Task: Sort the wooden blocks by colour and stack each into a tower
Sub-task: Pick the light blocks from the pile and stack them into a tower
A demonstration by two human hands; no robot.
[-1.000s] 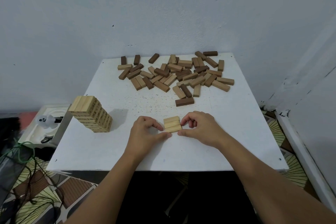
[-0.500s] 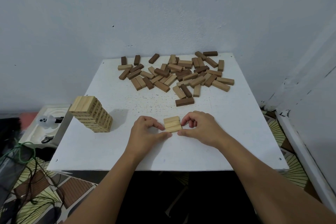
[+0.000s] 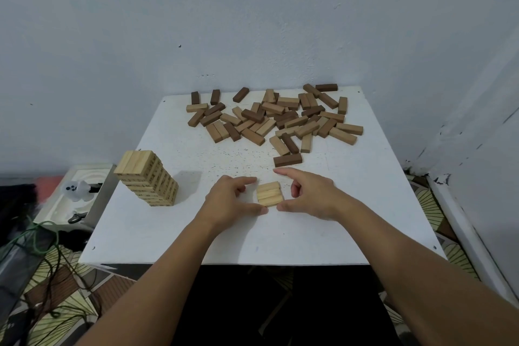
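The three pale blocks (image 3: 268, 193) lie as a row between the loose left hand (image 3: 233, 197) and right hand (image 3: 310, 194), neither gripping, so next comes carrying them to the pale tower (image 3: 146, 178), I judge.

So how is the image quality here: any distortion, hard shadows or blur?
Head view: wide-angle bending bows the white table edges and wall corner; light is soft and even, with the pale block tower casting a faint shadow to its right; no glare; both hands and the loose blocks look sharp.
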